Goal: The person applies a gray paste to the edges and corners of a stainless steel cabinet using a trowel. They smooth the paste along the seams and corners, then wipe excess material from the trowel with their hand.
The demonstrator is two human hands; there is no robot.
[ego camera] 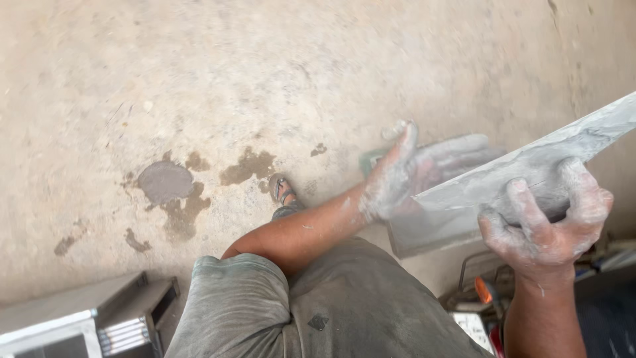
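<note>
Right hand (543, 222) grips the long plaster-coated blade (530, 169) from below. Blade's long axis rises rightward. Left hand (397, 176), fingers spread, lies flat at its lower end.

Motion-blurred left hand (397, 176); grey tile (530, 169) cut by right edge.

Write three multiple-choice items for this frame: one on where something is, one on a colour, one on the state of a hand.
1. Where are the wet patches on the ground?
A. Left of the sandalled foot
B. Under the right hand
C. On the metal frames

2. What colour coats both hands?
A. Red
B. Pale grey
C. Black

3. What is the right hand doing?
A. Hanging free
B. Gripping the flat grey blade
C. Resting on the knee

Answers: 1 A, the dark stains lie left of the foot. 2 B, grey dust covers the left hand too. 3 B, its fingers curl round the blade.
</note>
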